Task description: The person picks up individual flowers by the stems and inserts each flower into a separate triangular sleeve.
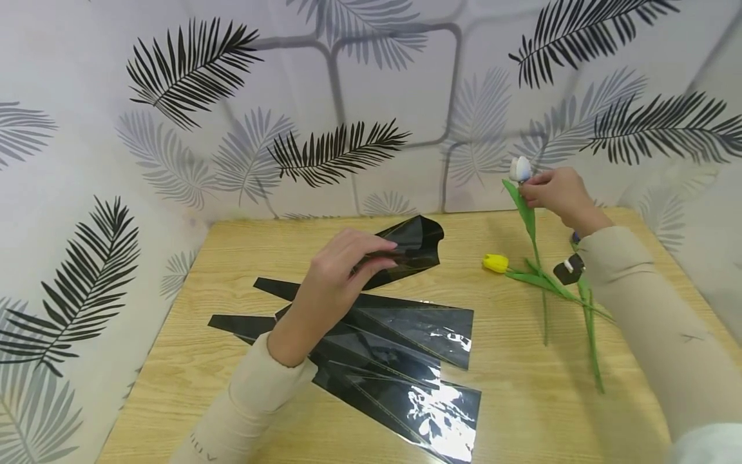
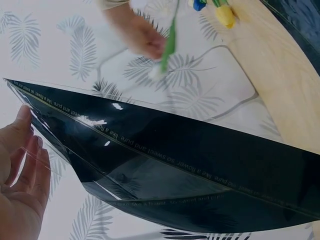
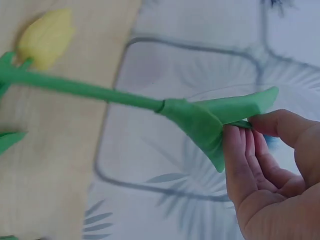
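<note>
My right hand (image 1: 559,193) pinches a white artificial tulip (image 1: 520,169) by its green stem, close below the bloom. The stem hangs downward with a long leaf beside it; in the right wrist view, thumb and fingers grip the thin green stem (image 3: 125,99) near the leaf. My left hand (image 1: 333,270) holds a black, glossy flower sleeve (image 1: 408,248) between thumb and fingers, its wider open end facing right. Printed lettering runs along the sleeve (image 2: 150,145) in the left wrist view, where the fingers hold its narrow tip.
Several more black sleeves (image 1: 400,393) lie fanned over the wooden table (image 1: 522,406) below the left hand. A yellow tulip (image 1: 495,263) lies at the right, and a blue tulip (image 1: 576,237) is partly hidden by the right wrist. Leaf-patterned cloth (image 1: 394,84) rises behind the table.
</note>
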